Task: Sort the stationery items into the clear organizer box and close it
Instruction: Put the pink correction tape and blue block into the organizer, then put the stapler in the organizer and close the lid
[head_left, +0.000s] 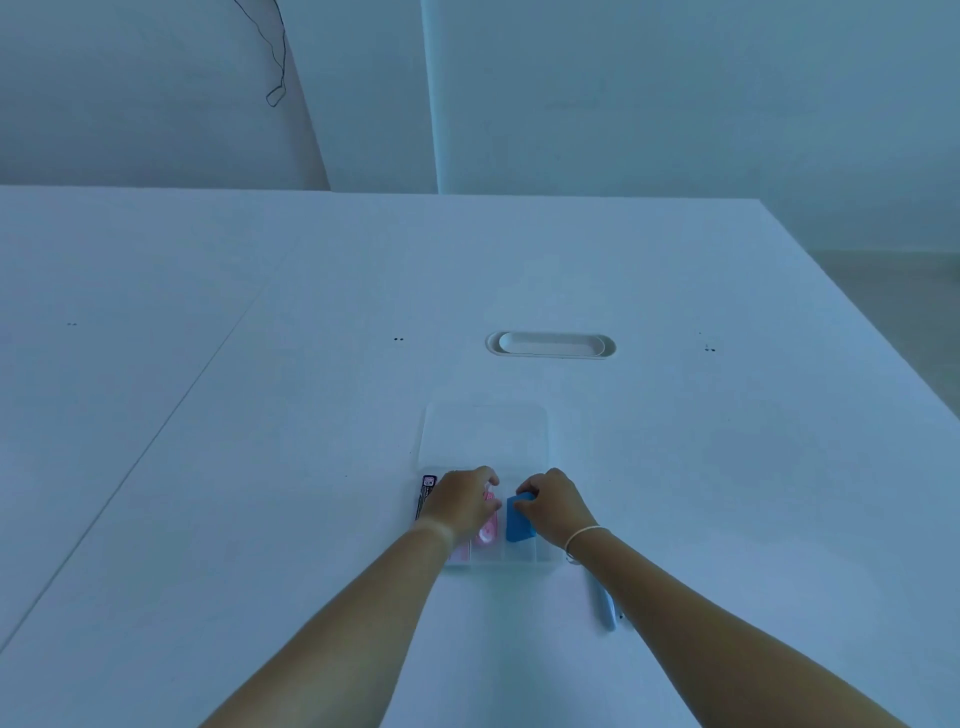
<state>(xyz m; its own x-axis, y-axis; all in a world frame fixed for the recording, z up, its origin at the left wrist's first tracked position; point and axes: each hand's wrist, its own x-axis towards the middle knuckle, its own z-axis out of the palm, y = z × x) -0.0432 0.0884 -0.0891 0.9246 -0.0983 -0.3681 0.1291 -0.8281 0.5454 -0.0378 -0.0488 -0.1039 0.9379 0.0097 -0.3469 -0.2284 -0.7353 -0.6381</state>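
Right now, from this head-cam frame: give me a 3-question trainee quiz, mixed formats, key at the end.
1. True or false: the lid of the clear organizer box is shut.
2. Multiple choice: the right hand is on which item? A) pink item B) blue block C) light blue pen
3. Short answer: which stationery item lies outside the box, and where?

Key
1. False. The lid lies open, flat on the table beyond the box.
2. B. The fingers are on the top end of the blue block, which sits in a compartment; the left hand is over the pink item.
3. The light blue pen, on the table beside the right forearm.
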